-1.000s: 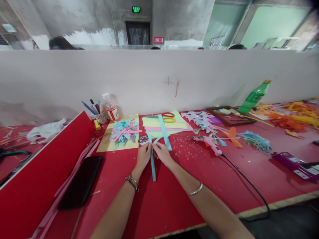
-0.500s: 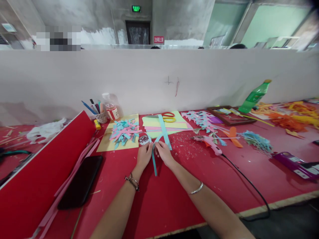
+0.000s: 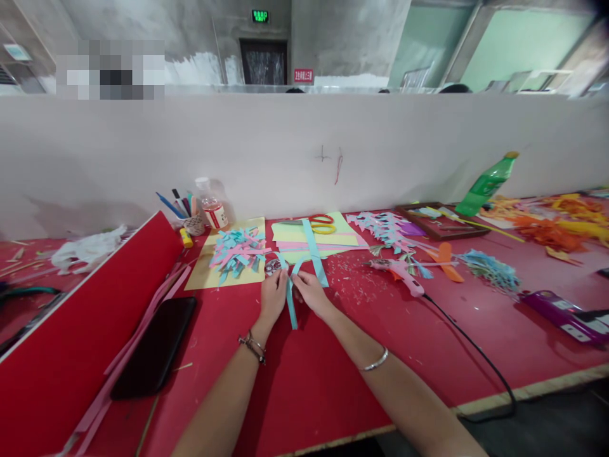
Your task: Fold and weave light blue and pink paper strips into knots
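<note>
At the back of the red desk point(image 3: 304, 381) a small patterned cup point(image 3: 193, 225) holds pens and markers, and just beside it stands a clear jar point(image 3: 212, 208) with a red label — what is in it I cannot tell. Further right, a brown tray point(image 3: 440, 222) carries paper scraps. My left hand point(image 3: 273, 295) and right hand point(image 3: 309, 294) sit close together, fingers pinched narrow on a blue paper strip point(image 3: 291, 304), which lies on the desk just in front of the yellow and pink sheets point(image 3: 323, 240). Compared with a second ago, the strip's tail reaches less far toward me — it has been drawn up between my hands. The scissors point(image 3: 316, 223) and glue gun point(image 3: 399, 271) lie where they were.
</note>
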`<state>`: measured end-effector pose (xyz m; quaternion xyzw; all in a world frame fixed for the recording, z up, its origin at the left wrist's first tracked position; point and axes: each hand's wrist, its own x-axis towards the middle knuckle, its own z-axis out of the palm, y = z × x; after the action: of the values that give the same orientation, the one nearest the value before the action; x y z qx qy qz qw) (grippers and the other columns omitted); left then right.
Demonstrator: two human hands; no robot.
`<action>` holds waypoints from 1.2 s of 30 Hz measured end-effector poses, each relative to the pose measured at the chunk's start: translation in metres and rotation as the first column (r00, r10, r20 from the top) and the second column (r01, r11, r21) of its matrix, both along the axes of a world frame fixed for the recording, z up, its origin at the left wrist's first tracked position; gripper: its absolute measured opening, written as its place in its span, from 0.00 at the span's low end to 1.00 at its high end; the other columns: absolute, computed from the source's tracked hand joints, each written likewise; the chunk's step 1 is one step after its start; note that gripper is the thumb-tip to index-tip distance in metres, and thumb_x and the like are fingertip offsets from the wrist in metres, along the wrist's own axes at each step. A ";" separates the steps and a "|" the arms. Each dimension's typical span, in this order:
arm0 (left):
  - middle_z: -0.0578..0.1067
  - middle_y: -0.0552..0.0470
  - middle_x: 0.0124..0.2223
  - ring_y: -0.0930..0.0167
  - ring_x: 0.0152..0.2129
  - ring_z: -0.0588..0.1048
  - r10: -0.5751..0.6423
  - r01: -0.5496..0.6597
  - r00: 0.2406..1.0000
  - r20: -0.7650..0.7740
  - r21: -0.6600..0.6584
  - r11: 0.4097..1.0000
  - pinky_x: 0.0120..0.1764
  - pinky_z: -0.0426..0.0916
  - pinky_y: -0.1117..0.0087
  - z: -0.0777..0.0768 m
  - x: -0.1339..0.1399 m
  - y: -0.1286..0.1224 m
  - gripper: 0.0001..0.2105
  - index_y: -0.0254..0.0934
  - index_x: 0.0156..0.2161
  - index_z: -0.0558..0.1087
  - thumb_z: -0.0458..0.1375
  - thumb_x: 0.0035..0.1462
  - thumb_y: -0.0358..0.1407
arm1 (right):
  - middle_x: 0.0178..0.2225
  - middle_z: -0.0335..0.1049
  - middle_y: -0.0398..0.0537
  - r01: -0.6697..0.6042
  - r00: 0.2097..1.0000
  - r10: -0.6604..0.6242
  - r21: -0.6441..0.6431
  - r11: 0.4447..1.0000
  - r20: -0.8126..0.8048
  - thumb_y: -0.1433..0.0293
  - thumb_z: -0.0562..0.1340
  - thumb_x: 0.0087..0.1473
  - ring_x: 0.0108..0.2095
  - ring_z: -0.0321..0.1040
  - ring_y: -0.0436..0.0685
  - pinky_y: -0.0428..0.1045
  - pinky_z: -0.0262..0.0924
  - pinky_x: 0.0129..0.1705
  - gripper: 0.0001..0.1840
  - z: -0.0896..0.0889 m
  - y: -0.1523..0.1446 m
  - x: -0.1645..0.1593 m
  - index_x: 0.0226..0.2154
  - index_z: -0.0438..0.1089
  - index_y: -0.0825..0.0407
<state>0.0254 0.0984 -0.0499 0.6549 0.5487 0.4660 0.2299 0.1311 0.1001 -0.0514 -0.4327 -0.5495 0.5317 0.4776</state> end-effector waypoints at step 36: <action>0.63 0.57 0.17 0.77 0.17 0.62 -0.058 0.058 0.992 -0.109 0.001 0.998 0.22 0.53 0.77 -0.002 0.003 0.000 0.16 0.34 0.20 0.61 0.42 0.54 0.38 | 0.09 0.51 0.34 0.048 0.999 -0.049 0.030 0.998 0.023 0.64 0.50 0.47 0.09 0.49 0.43 0.40 0.45 0.11 0.14 -0.002 0.002 -0.001 0.15 0.53 0.52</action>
<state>0.0281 0.0982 -0.0523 0.6956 0.5401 0.4238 0.2116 0.1300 0.1021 -0.0536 -0.4451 -0.5521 0.5069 0.4900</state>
